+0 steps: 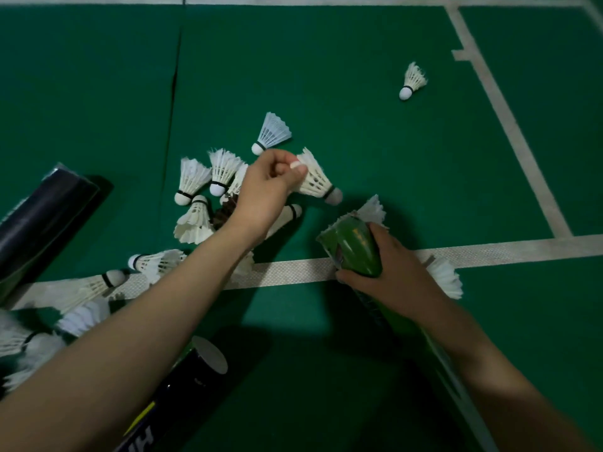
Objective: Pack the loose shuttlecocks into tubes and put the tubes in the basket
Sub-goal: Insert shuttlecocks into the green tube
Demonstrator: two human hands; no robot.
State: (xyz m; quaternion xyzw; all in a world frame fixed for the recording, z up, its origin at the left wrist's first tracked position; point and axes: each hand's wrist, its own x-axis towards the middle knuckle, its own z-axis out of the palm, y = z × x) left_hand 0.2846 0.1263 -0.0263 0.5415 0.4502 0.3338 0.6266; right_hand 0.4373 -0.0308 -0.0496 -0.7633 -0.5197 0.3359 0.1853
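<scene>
On a green court floor (pixel 359 93), the left hand (pixel 267 190) pinches a white feather shuttlecock (pixel 318 182) by its skirt rim, cork pointing right. The right hand (pixel 394 275) wraps around a green tube (pixel 354 249) at near right, with feathers poking from its mouth. Loose shuttlecocks (pixel 195 194) lie to the left. They look featherlight and easily crushed, so a gentle hold is probably best.
</scene>
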